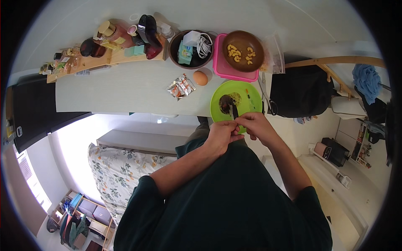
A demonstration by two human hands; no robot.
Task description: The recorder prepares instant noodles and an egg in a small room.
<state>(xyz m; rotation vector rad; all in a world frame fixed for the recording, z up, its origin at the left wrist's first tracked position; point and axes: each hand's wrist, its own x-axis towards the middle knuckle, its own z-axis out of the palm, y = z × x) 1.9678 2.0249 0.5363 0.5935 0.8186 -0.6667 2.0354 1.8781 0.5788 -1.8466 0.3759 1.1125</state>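
A bright green plate point(216, 98) lies at the table's front edge, bearing a dark round item point(225, 104) beside a speckled yellowish-brown patch and a small transparent piece with an orange end. Over the plate's near rim, my left hand point(220, 135) and my right hand point(255, 126) meet, fingertips pinched on the lower end of a dark, narrow item point(235, 112); its exact kind is unclear. A brown egg point(200, 78) and silvery foil packets point(181, 87) rest on the table left of the plate. Behind it, a brown bowl point(243, 34) of cashew nuts stands on a pink-lidded container point(219, 67).
Scissors point(272, 105) lie right of the plate, near a black bag point(301, 91). A dark round bowl point(172, 51) holds a white cable and a teal packet. Bottles crowd a wooden shelf point(110, 58) at the back left. A clear plastic bag point(278, 59) stands beside the brown bowl.
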